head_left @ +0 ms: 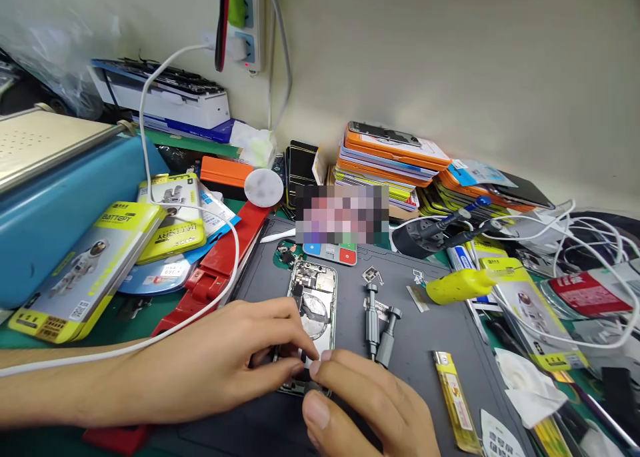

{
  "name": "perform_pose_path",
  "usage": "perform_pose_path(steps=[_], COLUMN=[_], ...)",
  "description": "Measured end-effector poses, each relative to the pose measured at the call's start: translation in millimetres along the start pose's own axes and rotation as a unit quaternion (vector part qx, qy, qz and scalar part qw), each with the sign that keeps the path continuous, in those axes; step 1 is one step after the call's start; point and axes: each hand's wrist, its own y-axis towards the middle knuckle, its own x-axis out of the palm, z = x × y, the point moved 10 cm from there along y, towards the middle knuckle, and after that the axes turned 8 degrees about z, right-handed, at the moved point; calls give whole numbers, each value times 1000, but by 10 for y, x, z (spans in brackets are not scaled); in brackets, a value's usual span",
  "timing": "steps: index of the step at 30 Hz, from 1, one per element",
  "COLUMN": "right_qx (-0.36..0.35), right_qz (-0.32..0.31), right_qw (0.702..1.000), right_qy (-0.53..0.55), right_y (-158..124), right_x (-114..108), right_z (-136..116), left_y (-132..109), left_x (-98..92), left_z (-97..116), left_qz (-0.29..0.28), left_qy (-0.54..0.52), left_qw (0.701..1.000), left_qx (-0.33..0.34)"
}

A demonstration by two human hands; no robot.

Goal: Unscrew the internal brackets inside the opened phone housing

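Note:
An opened phone body (314,302) with bare inner parts lies on a dark grey work mat (425,350). My left hand (210,363) rests on the phone's near end, fingers curled and pressing on it. My right hand (365,403) comes in from below, thumb and fingers pinched on a small dark tool (314,389) whose tip meets the phone's lower edge. Two grey screwdrivers (379,323) lie just right of the phone. Small loose parts (371,274) sit farther back on the mat.
A blue machine (55,210) and battery boxes (80,270) fill the left. A red opened case (220,257) and a white cable (150,337) run beside the mat. Stacked orange and yellow boxes (395,157) stand at the back. A yellow-handled tool (460,285), cables and packets crowd the right.

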Motion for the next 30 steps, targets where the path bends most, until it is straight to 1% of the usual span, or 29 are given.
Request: perform_pose_path(steps=[3, 7, 11, 15, 20, 23, 24, 25, 26, 27, 29, 30], right_qx=[-9, -26, -33, -36, -31, -30, -12, 20, 74, 147, 245, 269], right_qz=[4, 3, 1, 7, 2, -18, -17, -7, 20, 57, 124, 95], right_qw=[1000, 999, 999, 999, 1000, 999, 999, 999, 997, 987, 962, 957], right_qy=[-20, -40, -42, -24, -1, 20, 27, 32, 30, 12, -10, -46], right_y=[59, 57, 6, -14, 1, -81, -117, -149, -178, -217, -275, -264], right_x=[28, 48, 59, 70, 105, 95, 58, -5, -107, -240, -506, -532], right_z=[-20, -75, -84, -65, -56, -62, -22, 55, 186, 369, 663, 777], left_y=[-28, -49, -59, -85, -111, -118, -120, -122, -126, -130, -140, -142], left_x=[46, 114, 169, 237, 234, 244, 242, 237, 233, 228, 226, 226], left_z=[28, 56, 110, 147, 211, 217, 215, 214, 211, 207, 205, 204], left_qz=[-8, -20, -24, -37, -32, -42, -41, -36, -31, -26, -19, -18], left_qy=[67, 166, 215, 268, 289, 291, 289, 288, 289, 290, 293, 295], left_qw=[997, 982, 966, 947, 939, 939, 940, 940, 941, 940, 939, 939], left_qx=[35, 89, 141, 175, 185, 178, 176, 176, 176, 177, 179, 178])
